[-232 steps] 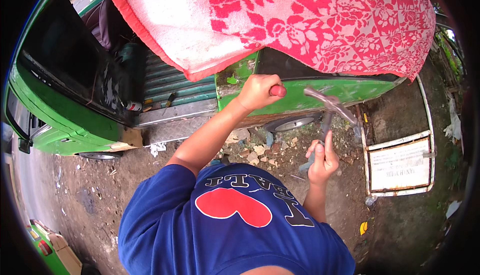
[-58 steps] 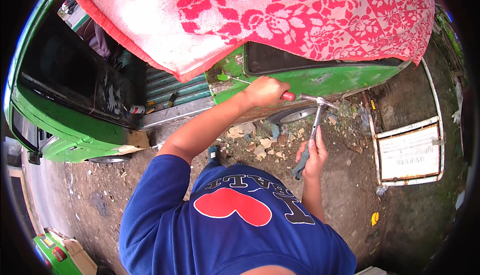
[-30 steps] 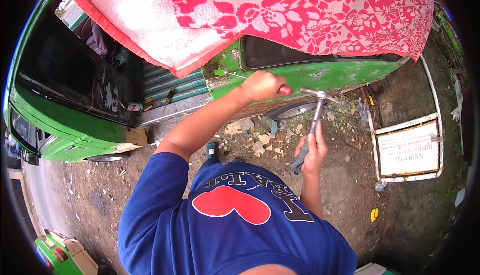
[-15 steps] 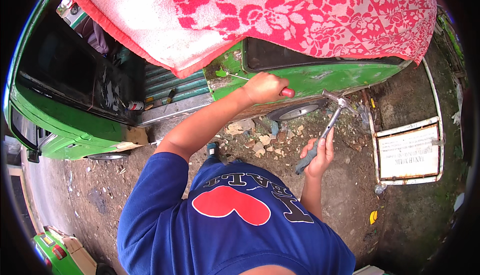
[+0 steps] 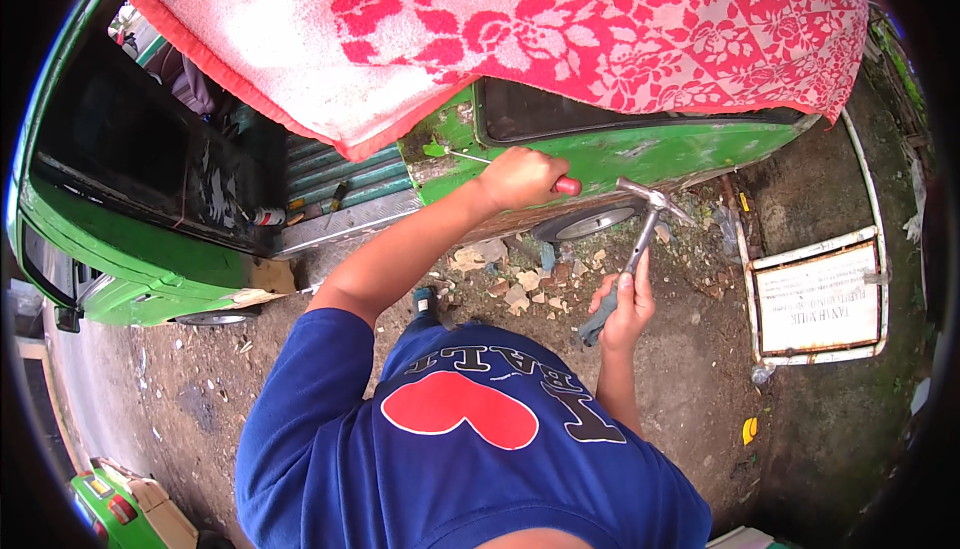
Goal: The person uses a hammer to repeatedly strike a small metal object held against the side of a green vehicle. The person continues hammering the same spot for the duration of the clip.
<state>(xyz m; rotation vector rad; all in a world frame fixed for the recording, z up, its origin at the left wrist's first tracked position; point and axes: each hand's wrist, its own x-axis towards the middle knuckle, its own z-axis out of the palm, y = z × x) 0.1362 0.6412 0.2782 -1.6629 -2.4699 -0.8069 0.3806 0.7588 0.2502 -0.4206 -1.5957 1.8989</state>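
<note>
My left hand point(image 5: 520, 179) is closed around a screwdriver point(image 5: 568, 186), its red handle end sticking out on the right. The thin metal shaft points left, with its tip at a bright green patch on the worn corner of the green vehicle body point(image 5: 640, 156). In my right hand point(image 5: 628, 311) is a claw hammer point(image 5: 643, 239) with a metal shaft and a grey-blue grip. Its head is raised a little to the right of the screwdriver's handle, apart from it.
A red and white floral blanket point(image 5: 620, 29) drapes over the vehicle. Broken chips point(image 5: 520, 289) litter the ground beside a wheel point(image 5: 590, 223). A white-framed sign point(image 5: 818, 299) lies at right. An open doorway with a ribbed floor point(image 5: 345, 174) is at left.
My right hand has brought the hammer slightly left, so its head is nearer the screwdriver's handle. My left hand keeps its grip on the screwdriver.
</note>
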